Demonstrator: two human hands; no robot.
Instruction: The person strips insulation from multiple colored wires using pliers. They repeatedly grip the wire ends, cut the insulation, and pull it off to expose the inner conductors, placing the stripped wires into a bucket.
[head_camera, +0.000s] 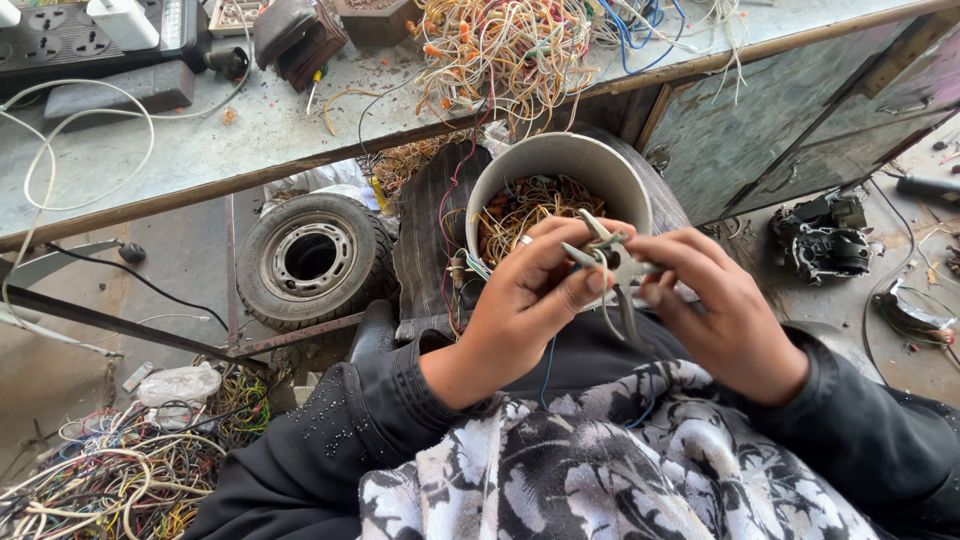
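Observation:
My left hand (525, 300) and my right hand (725, 315) meet over my lap, both closed around a small grey metal cutting tool (605, 262) and thin pale wires hanging from it. The left thumb and fingers pinch the tool's front; a ring shows on one finger. The right fingers curl on its rear side. Just beyond the hands stands a grey round bucket (520, 165) holding a tangle of orange and copper-coloured wire bits (525, 205).
A worn workbench (230, 140) runs across the top with a heap of tangled wires (500, 45), a power strip (60, 40) and white cables. A small rubber wheel (310, 258) lies at left, a wire pile (110, 480) on the floor bottom left, metal parts (825, 240) at right.

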